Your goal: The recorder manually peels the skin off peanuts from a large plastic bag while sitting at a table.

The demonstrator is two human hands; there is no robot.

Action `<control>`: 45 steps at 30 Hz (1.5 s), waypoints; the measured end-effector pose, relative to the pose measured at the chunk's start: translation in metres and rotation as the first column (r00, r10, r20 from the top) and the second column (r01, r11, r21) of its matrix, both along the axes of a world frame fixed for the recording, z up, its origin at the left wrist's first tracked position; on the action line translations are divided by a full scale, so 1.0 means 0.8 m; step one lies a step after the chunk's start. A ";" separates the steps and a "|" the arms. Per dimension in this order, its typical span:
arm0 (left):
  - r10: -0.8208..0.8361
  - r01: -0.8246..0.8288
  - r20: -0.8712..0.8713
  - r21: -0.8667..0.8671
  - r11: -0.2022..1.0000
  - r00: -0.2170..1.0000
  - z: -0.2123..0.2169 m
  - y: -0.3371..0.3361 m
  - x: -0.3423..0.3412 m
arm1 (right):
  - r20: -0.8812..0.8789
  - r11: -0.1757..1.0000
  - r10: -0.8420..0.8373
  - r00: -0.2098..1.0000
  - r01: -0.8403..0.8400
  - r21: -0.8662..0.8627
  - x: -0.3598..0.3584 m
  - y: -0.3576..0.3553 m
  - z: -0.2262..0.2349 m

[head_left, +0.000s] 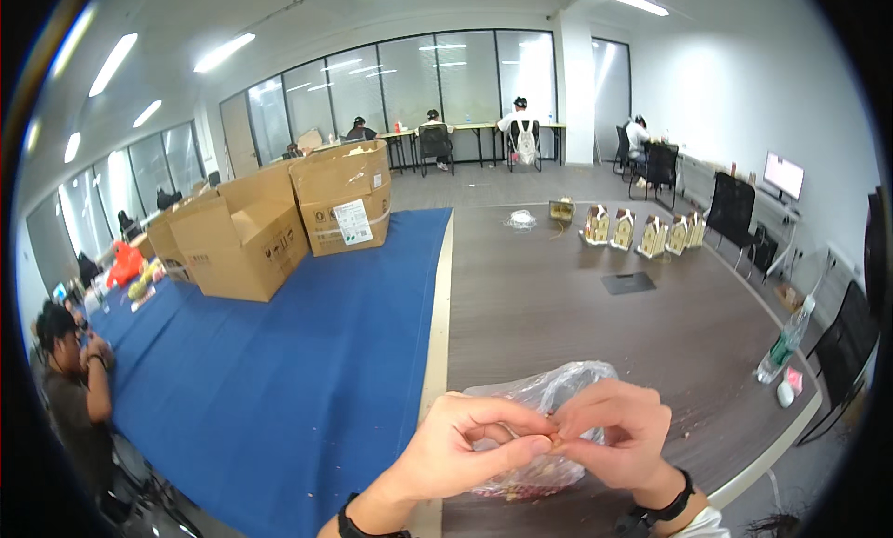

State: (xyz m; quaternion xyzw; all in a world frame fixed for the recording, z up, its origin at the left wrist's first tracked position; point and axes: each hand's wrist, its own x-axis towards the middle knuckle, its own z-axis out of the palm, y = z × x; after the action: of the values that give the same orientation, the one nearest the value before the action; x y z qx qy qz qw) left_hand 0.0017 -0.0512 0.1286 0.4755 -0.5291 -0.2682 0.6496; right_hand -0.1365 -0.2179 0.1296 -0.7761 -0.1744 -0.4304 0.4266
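My left hand (pixel 465 450) and right hand (pixel 619 436) pinch one tiny piece (pixel 553 439) together over the plastic bag (pixel 549 389); next I must hold it steady.

1. Clear plastic bag (pixel 549 389) at 6 o'clock, crumpled, partly behind both hands.
2. Brown box (pixel 244 231) at 10 o'clock on blue cloth, flaps open.
3. Second brown box (pixel 346 196) just right of it, bearing a white label (pixel 353 222).
4. Bright monitor (pixel 783 175) at 2 o'clock.
5. Clear bottle (pixel 784 343) at 4 o'clock, green label.

Tiny item (pixel 553 439) between fingertips, indiscernible
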 end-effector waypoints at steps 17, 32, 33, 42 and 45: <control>-0.134 0.132 -0.039 -0.066 0.989 0.990 -0.001 0.000 0.004 | 0.119 0.999 0.005 0.993 0.000 -0.039 0.006 0.009 -0.009; -0.102 0.108 0.040 -0.188 0.976 0.994 -0.002 -0.002 -0.001 | 0.124 0.994 0.095 0.988 -0.101 0.044 0.005 0.009 -0.011; -0.103 0.107 0.031 -0.199 0.974 0.994 -0.002 -0.002 -0.002 | 0.122 0.994 0.095 0.988 -0.101 0.043 0.005 0.009 -0.012; -0.062 0.075 0.103 -0.132 0.988 0.993 0.006 0.001 0.002 | 0.193 0.968 0.162 0.968 -0.194 0.162 0.015 0.011 -0.019; -0.021 0.046 0.138 -0.183 0.982 0.990 0.004 -0.001 0.002 | 0.177 0.998 0.065 0.982 -0.068 0.009 0.013 0.008 -0.018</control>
State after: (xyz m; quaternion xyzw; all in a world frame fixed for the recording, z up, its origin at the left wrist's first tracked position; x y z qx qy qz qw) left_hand 0.0036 -0.0523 0.1315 0.4210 -0.6025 -0.1957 0.6492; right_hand -0.1259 -0.2112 0.1155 -0.7254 -0.2340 -0.4842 0.4296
